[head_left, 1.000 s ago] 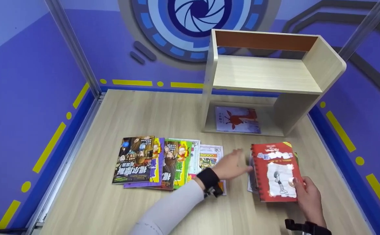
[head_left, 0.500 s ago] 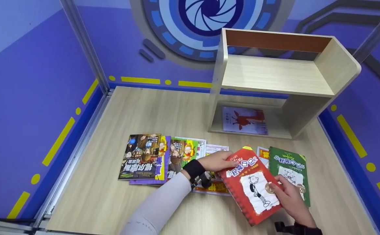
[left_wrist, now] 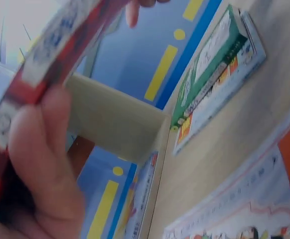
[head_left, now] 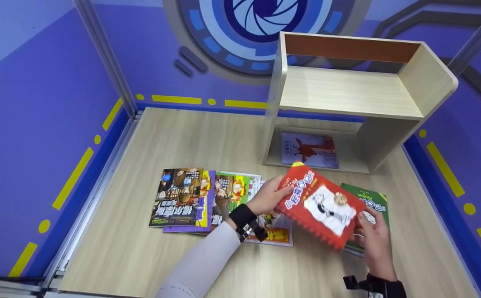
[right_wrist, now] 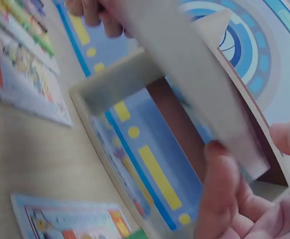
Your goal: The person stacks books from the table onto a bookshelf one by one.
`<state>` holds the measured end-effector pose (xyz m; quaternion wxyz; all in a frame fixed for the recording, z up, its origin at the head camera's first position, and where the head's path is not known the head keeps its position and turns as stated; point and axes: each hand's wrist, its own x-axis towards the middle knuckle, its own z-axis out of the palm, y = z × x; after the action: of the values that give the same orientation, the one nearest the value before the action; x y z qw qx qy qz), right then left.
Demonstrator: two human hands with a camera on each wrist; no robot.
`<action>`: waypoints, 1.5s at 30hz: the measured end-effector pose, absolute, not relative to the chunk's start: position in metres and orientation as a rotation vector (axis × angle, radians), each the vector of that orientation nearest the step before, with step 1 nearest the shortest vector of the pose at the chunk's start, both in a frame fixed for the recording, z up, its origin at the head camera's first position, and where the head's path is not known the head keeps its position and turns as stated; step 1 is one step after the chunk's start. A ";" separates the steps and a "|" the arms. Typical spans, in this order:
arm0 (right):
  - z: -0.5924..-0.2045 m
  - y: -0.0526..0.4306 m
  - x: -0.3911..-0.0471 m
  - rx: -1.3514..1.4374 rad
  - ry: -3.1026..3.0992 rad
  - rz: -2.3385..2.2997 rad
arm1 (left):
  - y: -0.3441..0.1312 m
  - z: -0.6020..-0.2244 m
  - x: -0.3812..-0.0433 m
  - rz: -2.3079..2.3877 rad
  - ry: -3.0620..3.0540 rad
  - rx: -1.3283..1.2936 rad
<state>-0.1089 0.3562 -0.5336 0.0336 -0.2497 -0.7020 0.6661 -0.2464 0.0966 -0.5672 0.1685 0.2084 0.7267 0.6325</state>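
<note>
A red comic book [head_left: 327, 207] with a cartoon figure on its cover is held up slanted above the table between both hands. My left hand [head_left: 268, 195] grips its upper left corner; in the left wrist view the fingers [left_wrist: 45, 144] wrap its edge. At the lower right corner my right hand [head_left: 374, 240] pinches it, thumb on the cover and fingers beneath. The right wrist view shows the book's pale page edge [right_wrist: 195, 79] between thumb and fingers. Behind the right hand lies a green comic book [head_left: 370, 196], on top of a white-edged book [left_wrist: 219, 99].
Left of the hands, several overlapping books [head_left: 178, 196] lie in a row, the nearest being a white-and-orange book [head_left: 279, 236] partly under the left wrist. A two-tier wooden shelf [head_left: 352, 91] stands at the back right. A giraffe-cover book [head_left: 308, 149] lies in its lower compartment.
The red book has come off the green one, moved left, then risen and turned toward the shelf. The left hand, bare a second ago, has taken hold of its corner.
</note>
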 end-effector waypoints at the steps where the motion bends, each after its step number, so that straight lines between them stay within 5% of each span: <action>1: -0.534 0.354 -0.110 -0.763 -2.147 2.074 | 0.098 -0.567 -0.245 1.854 2.070 0.547; 17: -0.549 0.320 -0.121 -0.689 -2.235 1.782 | 0.111 -0.568 -0.223 2.216 1.996 0.047; 34: -0.542 0.324 -0.121 -0.484 -2.518 1.430 | 0.100 -0.561 -0.216 1.755 2.399 0.527; 45: -0.507 0.350 -0.135 -0.459 -2.442 1.382 | 0.114 -0.518 -0.239 1.371 2.690 0.826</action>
<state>-0.1350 0.3497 -0.5068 0.1486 -0.1597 -0.8494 0.4805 -0.2385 0.1138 -0.5179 0.0059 0.2639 0.8593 0.4381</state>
